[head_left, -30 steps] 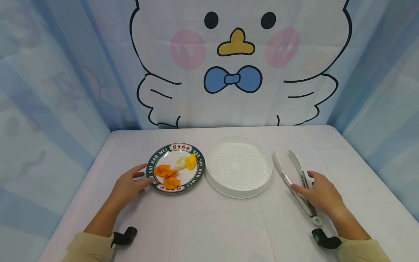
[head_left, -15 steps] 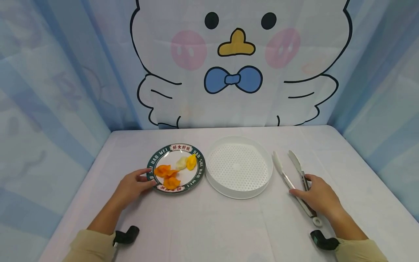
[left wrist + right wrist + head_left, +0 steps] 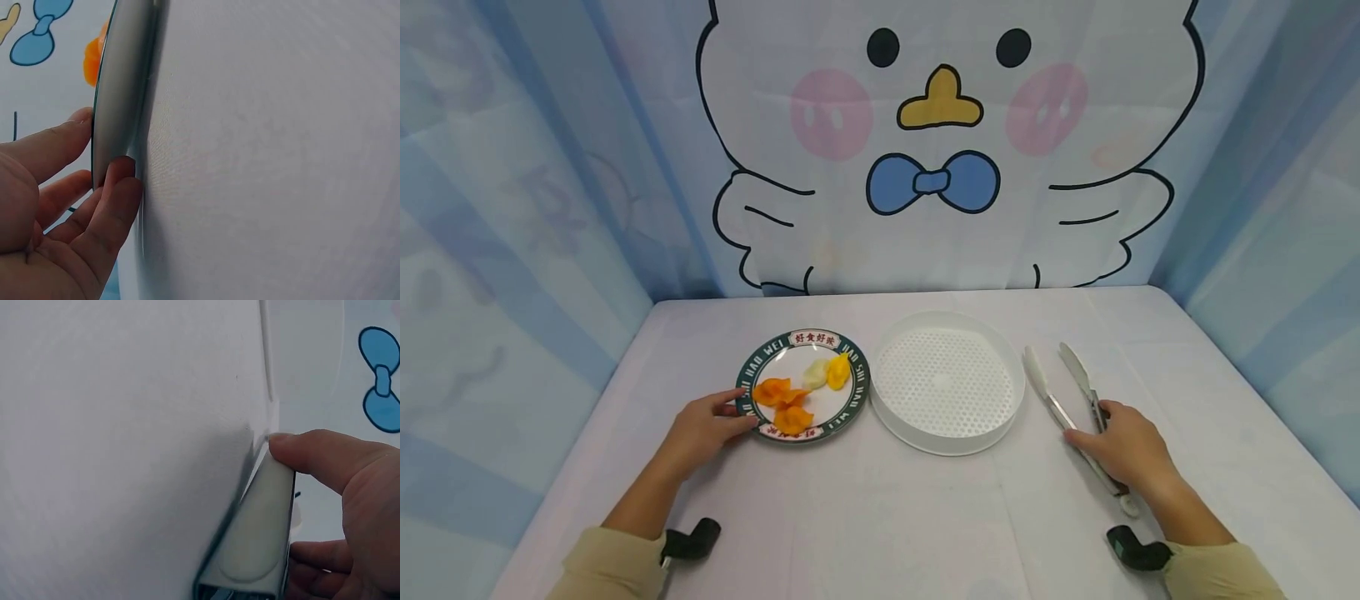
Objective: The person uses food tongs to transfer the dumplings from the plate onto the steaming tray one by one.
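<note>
On the left, my left hand (image 3: 700, 429) pinches the near-left rim of a green-edged plate (image 3: 859, 398). Seen from the left wrist, the thumb lies on the rim of the plate (image 3: 122, 81) and fingers reach beneath it. Orange pieces (image 3: 792, 419), a yellow piece (image 3: 838, 372) and a pale piece (image 3: 815, 374) lie on the plate. My right hand (image 3: 1131, 450) grips metal tongs (image 3: 1037, 375) between thumb and fingers, their tips spread and pointing away. In the right wrist view the thumb presses one arm of the tongs (image 3: 256, 519); the fingers are partly hidden.
A round white tray (image 3: 947, 446) with a perforated base stands between the plate and the tongs, close against the plate. A white cloth covers the table (image 3: 880, 533). Behind it hangs a curtain (image 3: 940, 250) with a cartoon bird; blue curtains flank both sides.
My left hand has moved right and taken hold of the plate's rim. My right hand has closed round the tongs, whose ring end has shifted slightly. Plate and tray stay put.
</note>
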Action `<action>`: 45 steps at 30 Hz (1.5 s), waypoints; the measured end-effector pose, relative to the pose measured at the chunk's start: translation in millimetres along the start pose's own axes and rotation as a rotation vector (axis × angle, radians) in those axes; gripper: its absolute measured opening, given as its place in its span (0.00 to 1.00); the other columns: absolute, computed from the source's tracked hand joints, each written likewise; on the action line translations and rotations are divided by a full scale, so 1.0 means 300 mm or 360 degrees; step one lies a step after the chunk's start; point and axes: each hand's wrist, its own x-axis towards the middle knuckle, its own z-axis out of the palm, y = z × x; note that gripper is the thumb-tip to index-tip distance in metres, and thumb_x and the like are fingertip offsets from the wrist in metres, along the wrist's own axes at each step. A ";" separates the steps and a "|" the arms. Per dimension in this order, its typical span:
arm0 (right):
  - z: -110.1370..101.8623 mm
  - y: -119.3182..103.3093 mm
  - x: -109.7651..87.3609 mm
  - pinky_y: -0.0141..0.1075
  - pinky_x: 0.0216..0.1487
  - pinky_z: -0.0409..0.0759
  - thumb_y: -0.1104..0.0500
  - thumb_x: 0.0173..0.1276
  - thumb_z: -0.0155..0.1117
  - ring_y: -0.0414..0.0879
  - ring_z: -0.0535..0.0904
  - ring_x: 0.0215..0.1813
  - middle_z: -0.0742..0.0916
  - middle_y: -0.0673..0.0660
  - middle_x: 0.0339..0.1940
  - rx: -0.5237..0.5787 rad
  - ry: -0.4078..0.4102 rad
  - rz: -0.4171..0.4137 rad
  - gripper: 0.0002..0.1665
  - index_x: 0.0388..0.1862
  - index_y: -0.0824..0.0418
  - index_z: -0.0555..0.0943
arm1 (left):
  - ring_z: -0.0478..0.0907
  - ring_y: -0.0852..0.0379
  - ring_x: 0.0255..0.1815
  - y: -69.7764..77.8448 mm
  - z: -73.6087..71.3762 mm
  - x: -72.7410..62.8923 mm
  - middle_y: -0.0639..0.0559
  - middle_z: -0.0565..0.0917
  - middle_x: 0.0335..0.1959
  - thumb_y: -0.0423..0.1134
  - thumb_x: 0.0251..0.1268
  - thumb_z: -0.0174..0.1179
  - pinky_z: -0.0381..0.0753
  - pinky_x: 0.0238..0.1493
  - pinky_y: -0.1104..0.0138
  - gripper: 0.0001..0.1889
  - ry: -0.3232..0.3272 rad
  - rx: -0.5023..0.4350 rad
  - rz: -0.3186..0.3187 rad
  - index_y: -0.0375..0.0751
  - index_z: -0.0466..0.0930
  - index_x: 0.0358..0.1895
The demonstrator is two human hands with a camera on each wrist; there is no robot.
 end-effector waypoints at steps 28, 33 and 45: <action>-0.007 -0.034 -0.011 0.62 0.44 0.76 0.50 0.66 0.68 0.69 0.76 0.49 0.79 0.78 0.53 0.0233 0.0506 -0.0085 0.42 0.64 0.81 0.69 | 0.75 0.44 0.47 0.001 0.002 -0.010 0.32 0.75 0.58 0.48 0.66 0.67 0.81 0.51 0.55 0.37 -0.0008 0.0017 0.0015 0.38 0.66 0.74; -0.023 -0.052 -0.011 0.59 0.41 0.76 0.49 0.65 0.69 0.68 0.74 0.48 0.77 0.77 0.52 0.0194 0.0520 -0.0149 0.41 0.64 0.79 0.70 | 0.77 0.45 0.45 -0.001 0.002 -0.010 0.32 0.75 0.58 0.49 0.66 0.67 0.82 0.51 0.55 0.37 -0.0011 0.0017 0.0010 0.38 0.65 0.74; -0.054 -0.133 -0.010 0.63 0.45 0.79 0.49 0.65 0.70 0.70 0.77 0.51 0.77 0.77 0.58 0.0219 0.0373 -0.0243 0.41 0.66 0.77 0.70 | 0.75 0.40 0.52 0.002 0.003 -0.009 0.30 0.74 0.61 0.49 0.67 0.66 0.79 0.56 0.49 0.37 0.0008 0.0034 0.0008 0.37 0.66 0.74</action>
